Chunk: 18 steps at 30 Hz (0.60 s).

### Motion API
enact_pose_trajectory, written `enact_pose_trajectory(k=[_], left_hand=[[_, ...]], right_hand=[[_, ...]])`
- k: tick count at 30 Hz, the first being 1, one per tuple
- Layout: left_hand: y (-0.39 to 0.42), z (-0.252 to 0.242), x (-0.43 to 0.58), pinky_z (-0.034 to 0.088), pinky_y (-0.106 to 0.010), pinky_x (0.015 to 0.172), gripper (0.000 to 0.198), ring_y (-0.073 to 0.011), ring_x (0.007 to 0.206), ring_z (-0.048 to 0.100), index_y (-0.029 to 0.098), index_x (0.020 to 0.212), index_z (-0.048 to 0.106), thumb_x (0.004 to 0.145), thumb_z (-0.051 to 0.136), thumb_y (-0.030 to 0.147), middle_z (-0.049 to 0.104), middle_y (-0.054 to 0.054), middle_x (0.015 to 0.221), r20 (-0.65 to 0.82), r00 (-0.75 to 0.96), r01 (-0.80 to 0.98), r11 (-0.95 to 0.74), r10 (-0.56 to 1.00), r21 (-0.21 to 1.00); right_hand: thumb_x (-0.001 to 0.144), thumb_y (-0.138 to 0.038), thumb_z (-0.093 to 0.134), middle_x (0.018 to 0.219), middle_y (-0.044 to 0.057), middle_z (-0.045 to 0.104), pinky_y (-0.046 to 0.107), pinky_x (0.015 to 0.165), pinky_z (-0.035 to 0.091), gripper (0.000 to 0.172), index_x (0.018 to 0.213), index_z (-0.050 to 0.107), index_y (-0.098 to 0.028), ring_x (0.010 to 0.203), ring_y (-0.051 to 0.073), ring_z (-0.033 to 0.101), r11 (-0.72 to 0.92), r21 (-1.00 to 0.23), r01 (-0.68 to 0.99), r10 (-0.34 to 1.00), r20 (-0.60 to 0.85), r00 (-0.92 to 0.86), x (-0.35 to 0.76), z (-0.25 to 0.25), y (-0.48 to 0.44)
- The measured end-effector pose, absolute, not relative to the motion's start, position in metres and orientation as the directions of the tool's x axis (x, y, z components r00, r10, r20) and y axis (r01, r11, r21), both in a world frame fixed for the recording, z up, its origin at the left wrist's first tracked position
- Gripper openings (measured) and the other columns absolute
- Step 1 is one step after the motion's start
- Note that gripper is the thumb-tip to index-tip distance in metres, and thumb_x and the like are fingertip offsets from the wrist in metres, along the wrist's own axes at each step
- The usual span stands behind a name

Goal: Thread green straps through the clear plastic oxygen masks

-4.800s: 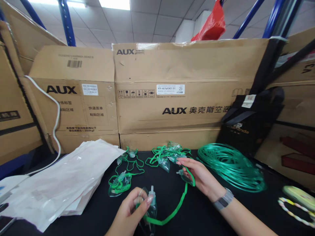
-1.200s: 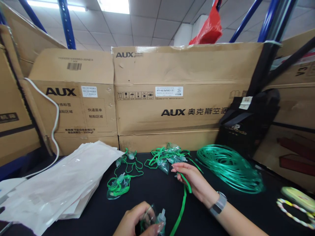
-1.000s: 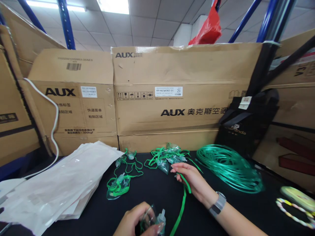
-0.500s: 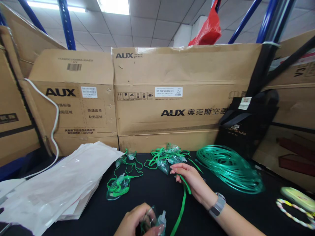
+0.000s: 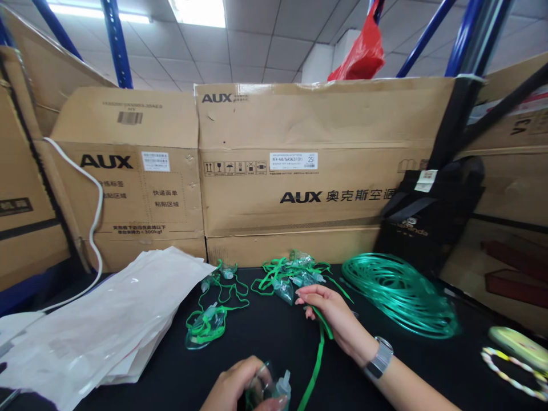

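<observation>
At the near edge of the black work surface (image 5: 166, 388), the left hand (image 5: 237, 383) is clamped on a clear mask (image 5: 269, 383), its pale connector (image 5: 283, 388) pointing up. Apart from it, farther forward and to the right, the right hand (image 5: 336, 317) grips a green strap (image 5: 315, 365), which runs down out of view; a watch (image 5: 379, 358) encircles that wrist. Near the right border lie a beaded bracelet (image 5: 502, 358) and, just behind it, a yellow-green case (image 5: 523, 345). Mid-surface, a strapped mask (image 5: 207, 326) lies flat; white bags (image 5: 111, 319) are stacked at left. Farther back rest a heap of masks (image 5: 283, 289) with tangled straps and, at right, a coil of green tubing (image 5: 400, 295). Two printed cartons, one smaller (image 5: 166, 125) and one larger (image 5: 325, 120), form the rear wall; a black bag (image 5: 411, 211) stands at its right end. Beyond, blue uprights (image 5: 116, 48), a red plastic bag (image 5: 363, 54) and a panelled ceiling (image 5: 265, 43) with lit fixtures (image 5: 199, 12) complete the room.
</observation>
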<state>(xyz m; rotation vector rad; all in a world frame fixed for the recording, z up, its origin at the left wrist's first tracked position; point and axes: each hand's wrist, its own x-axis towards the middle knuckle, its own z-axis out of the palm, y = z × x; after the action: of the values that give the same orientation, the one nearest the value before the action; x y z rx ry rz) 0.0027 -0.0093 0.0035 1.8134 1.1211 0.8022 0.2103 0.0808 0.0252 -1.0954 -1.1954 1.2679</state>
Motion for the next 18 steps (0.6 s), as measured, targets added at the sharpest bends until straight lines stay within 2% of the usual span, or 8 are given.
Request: enact_pose_trajectory(k=[18], left_hand=[[-0.0066, -0.0014, 0.0020, 0.032, -0.018, 0.054, 0.028, -0.0101, 0.054, 0.040, 0.019, 0.066, 0.046, 0.068, 0.056, 0.046, 0.041, 0.005, 0.059, 0.070, 0.415, 0.370, -0.239, 0.907, 0.898]], right_hand=[[0.060, -0.022, 0.061, 0.067, 0.003, 0.066, 0.021, 0.045, 0.037, 0.014, 0.071, 0.061, -0.014, 0.044, 0.008, 0.051, 0.051, -0.997, -0.059, 0.997, 0.054, -0.056, 0.2094, 0.0215, 0.0834]])
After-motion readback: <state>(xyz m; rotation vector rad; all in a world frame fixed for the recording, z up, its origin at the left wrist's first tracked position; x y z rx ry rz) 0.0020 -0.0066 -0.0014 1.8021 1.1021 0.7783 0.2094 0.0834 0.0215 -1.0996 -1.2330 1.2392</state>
